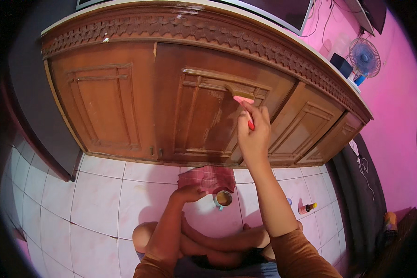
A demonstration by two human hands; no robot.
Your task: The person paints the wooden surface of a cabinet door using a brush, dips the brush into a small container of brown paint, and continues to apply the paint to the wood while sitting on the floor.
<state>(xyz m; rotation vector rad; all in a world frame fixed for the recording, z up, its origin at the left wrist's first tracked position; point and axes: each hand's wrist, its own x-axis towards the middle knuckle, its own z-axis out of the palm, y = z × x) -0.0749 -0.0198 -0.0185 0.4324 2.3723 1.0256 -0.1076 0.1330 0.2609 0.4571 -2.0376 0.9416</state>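
The paintbrush [243, 99] is up in front of the second cabinet door [169, 106] from your left, its bristles at the upper moulding of the raised frame; how firmly they press on the wood cannot be told from this angle. It has a pink and red handle and a gold-coloured ferrule. Your right hand [256, 134] is clamped around that handle, thumb and fingers together on it, with your forearm reaching up from below. Beside the brush, the middle of the door shows pale, streaky patches in the brown finish.

Lower down, your left hand [190, 193] is slack, its fingers loosely extended toward the cup [224, 199], clear of its rim. You have it at the near edge of the red checked cloth [211, 178]; whether it touches the fabric, you cannot tell. The cup has a light blue handle, contains brownish liquid and stands at the cloth's near edge, in front of your crossed legs [217, 245].

To your right, a dark bottle [306, 209] with a yellow cap is on the white tiled floor [95, 197]. Above the doors runs a carved band [143, 28], and a blue fan [365, 58] stands near the pink wall [401, 92].
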